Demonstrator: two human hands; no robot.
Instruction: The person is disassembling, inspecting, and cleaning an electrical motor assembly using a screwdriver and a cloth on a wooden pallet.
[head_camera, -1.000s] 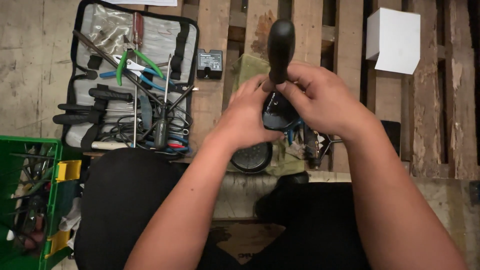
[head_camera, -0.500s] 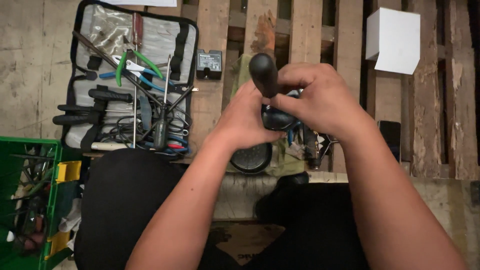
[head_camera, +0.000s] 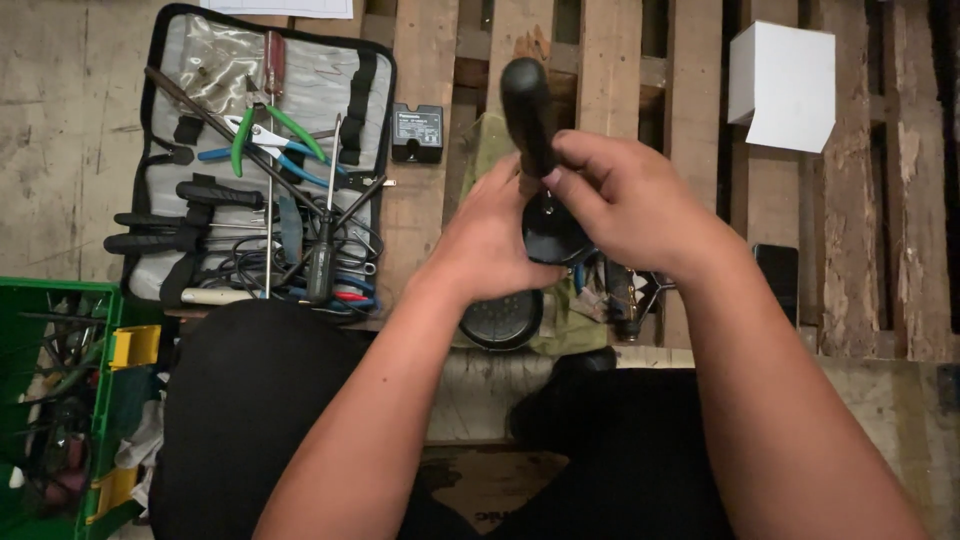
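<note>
A black tool handle (head_camera: 527, 110) stands upright between my hands, above a wooden pallet (head_camera: 610, 60). My right hand (head_camera: 625, 205) grips the handle near its lower end with thumb and fingers. My left hand (head_camera: 490, 245) cups a dark rounded part (head_camera: 553, 235) just under the handle. What joins the handle to that part is hidden by my fingers. A round black disc (head_camera: 503, 320) lies on an olive cloth (head_camera: 560, 325) below my hands.
An open grey tool roll (head_camera: 160, 150) holding pliers, screwdrivers and cables lies at the left. A small black box (head_camera: 417, 132) sits beside it. A white box (head_camera: 781, 85) stands at the upper right. A green crate (head_camera: 20, 320) of tools is at the lower left.
The black handle dipped lower between my hands half a second ago and now stands up higher again. Both hands have stayed in place around it.
</note>
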